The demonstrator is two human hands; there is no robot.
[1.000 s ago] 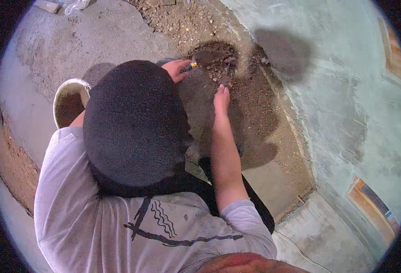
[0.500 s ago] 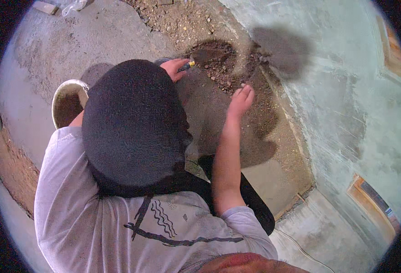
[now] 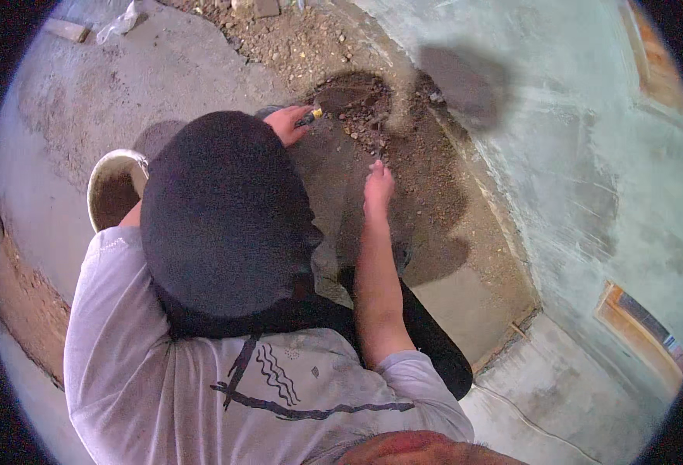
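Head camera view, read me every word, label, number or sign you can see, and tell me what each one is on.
No readable text in view.
Light grey T-shirt: dark brush-like strokes and wavy lines, no letters I can make out.
Trowel handle in the left hand: black and yellow, too small to read any marking.
Wood-edged panel at right: a small blue-and-white patch, too blurred to tell whether it carries text.
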